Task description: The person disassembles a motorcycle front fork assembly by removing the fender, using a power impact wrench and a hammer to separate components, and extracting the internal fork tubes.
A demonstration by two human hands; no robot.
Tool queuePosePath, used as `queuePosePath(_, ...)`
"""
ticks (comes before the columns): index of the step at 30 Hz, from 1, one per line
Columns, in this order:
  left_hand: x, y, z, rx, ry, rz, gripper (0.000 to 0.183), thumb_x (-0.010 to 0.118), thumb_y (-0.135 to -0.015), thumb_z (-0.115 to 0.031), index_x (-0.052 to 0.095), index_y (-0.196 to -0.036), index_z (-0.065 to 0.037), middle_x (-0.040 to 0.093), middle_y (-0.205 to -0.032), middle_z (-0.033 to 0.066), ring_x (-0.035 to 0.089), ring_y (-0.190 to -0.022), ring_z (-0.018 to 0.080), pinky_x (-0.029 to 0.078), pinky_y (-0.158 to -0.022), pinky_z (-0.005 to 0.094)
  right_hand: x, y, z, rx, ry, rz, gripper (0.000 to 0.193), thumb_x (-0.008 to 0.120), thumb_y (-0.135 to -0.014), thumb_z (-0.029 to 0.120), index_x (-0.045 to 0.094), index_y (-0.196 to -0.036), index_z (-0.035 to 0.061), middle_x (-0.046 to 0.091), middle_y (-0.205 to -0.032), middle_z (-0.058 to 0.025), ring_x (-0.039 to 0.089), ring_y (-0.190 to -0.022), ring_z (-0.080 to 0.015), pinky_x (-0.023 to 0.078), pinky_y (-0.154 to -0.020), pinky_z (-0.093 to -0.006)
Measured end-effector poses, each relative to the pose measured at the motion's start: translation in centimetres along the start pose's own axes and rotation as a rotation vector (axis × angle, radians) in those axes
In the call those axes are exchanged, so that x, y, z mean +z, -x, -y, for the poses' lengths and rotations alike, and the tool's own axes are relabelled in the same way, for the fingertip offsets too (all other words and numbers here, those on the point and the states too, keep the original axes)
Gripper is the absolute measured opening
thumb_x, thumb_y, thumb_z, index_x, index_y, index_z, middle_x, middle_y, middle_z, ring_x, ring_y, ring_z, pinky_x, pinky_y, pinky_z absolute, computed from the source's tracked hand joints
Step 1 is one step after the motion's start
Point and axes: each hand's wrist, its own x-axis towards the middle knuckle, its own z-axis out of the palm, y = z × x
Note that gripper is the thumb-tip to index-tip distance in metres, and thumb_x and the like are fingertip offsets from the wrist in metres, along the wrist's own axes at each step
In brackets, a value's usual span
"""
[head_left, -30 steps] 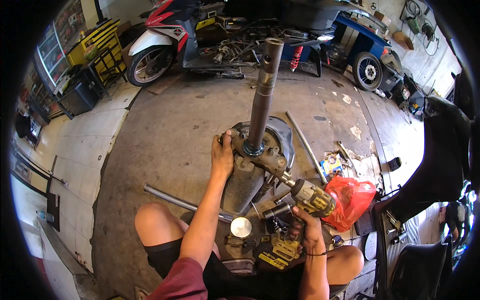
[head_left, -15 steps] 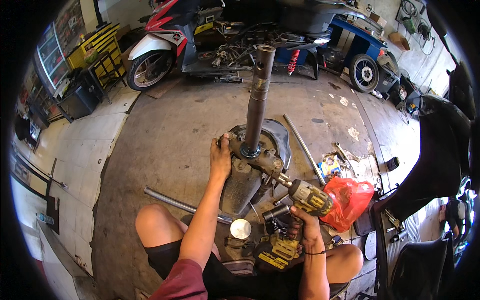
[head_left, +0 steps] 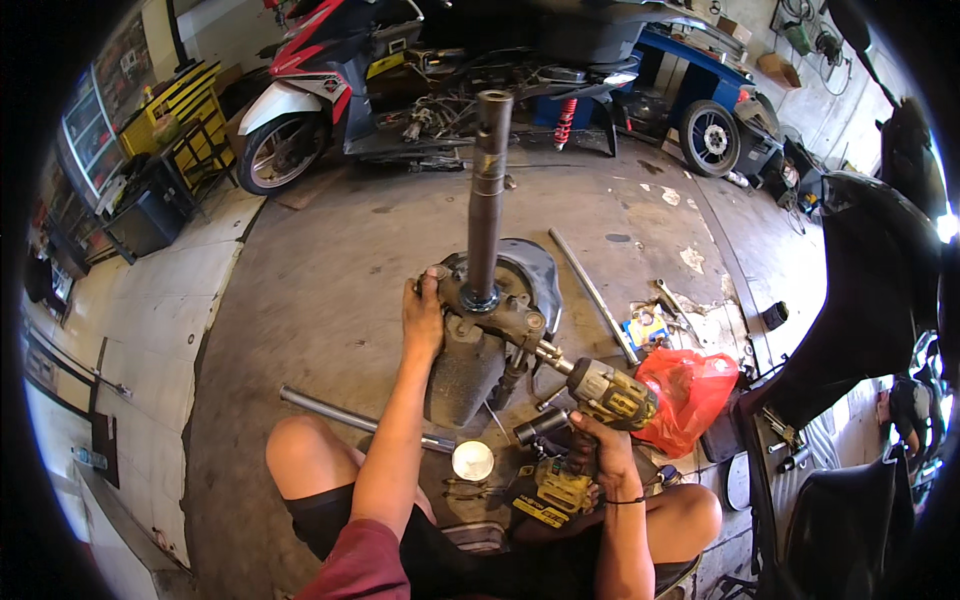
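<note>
A motorcycle steering stem [head_left: 487,205] stands upright from its fork clamp [head_left: 510,318], with a dusty dark mudguard [head_left: 465,375] beneath. My left hand [head_left: 424,318] is closed around the clamp's left end. My right hand [head_left: 608,450] grips the handle of a yellow-and-black cordless impact wrench [head_left: 612,393]. A silver socket bar [head_left: 553,356] runs from the wrench's nose to the clamp's right end; whether it sits on a bolt there is too small to tell. Below the wrench is a black cylindrical part [head_left: 543,428]. Near my legs sits a round tub of pale stuff [head_left: 473,461].
Metal tubes lie on the floor to the left [head_left: 365,415] and right [head_left: 595,295] of the clamp. A red plastic bag [head_left: 690,395] is beside the wrench. Partly stripped, a red-and-white scooter [head_left: 330,90] stands behind; black bodywork [head_left: 870,290] rises at right.
The whole view has shifted slightly. The impact wrench has drawn a little to the right of the clamp, and more of the socket bar shows. My left hand keeps its hold.
</note>
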Motion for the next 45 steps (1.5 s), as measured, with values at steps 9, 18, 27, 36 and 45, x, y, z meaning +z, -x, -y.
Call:
queuePosePath(9, 0.0, -0.1, 0.6, 0.009, 0.080, 0.008, 0.086, 0.048, -0.092, -0.066, 0.046, -0.128, 0.013, 0.057, -0.123, 0.0265, 0.057, -0.111, 0.0324, 0.041, -0.100, 0.0371, -1.1, -0.1, 0.5, -0.197, 0.160, 0.028, 0.024, 0.079, -0.079, 0.010, 0.064, -0.097, 0.0067, 0.059, -0.085, 0.0044, 0.052, -0.072, -0.0077, 0.042, -0.062, -0.0244)
queuePosePath(18, -0.1, -1.2, 2.9, 0.000, -0.035, -0.074, 0.077, 0.047, -0.094, -0.060, 0.052, -0.125, 0.011, 0.057, -0.126, 0.0236, 0.056, -0.113, 0.0299, 0.042, -0.099, 0.0360, -3.4, 0.4, 0.7, -0.166, 0.017, 0.018, 0.018, 0.076, -0.080, 0.014, 0.064, -0.092, 0.0099, 0.056, -0.067, 0.0034, 0.047, -0.052, -0.0080, 0.035, -0.045, -0.0242)
queuePosePath(27, -0.8, -0.7, 1.8, -0.004, 0.142, 0.046, 0.080, 0.048, -0.095, -0.060, 0.047, -0.134, 0.010, 0.052, -0.133, 0.0256, 0.050, -0.124, 0.0321, 0.037, -0.105, 0.0360, -10.3, -1.3, -0.9, 0.056, -0.117, -0.227, 0.014, 0.070, -0.083, 0.023, 0.063, -0.085, 0.0116, 0.055, -0.064, 0.0008, 0.047, -0.050, -0.0106, 0.036, -0.045, -0.0251)
queuePosePath(36, -0.2, 0.2, -0.1, 0.020, 0.101, 0.010, 0.082, 0.050, -0.092, -0.063, 0.050, -0.122, 0.013, 0.058, -0.121, 0.0271, 0.055, -0.114, 0.0317, 0.040, -0.099, 0.0371, -15.2, -6.3, -6.3, 0.024, -0.339, -0.351, 0.011, 0.060, -0.089, 0.026, 0.063, -0.086, 0.0150, 0.057, -0.069, 0.0028, 0.058, -0.058, -0.0137, 0.043, -0.048, -0.0286)
queuePosePath(45, -0.8, -0.7, 1.9, -0.002, 0.108, -0.005, 0.093, 0.050, -0.092, -0.064, 0.041, -0.132, 0.019, 0.053, -0.130, 0.0323, 0.051, -0.125, 0.0359, 0.038, -0.105, 0.0374, -21.4, -9.1, -11.2, 0.039, -0.599, -0.497, 0.029, 0.047, -0.096, 0.037, 0.054, -0.081, 0.0137, 0.051, -0.064, -0.0032, 0.051, -0.054, -0.0259, 0.050, -0.055, -0.0411)
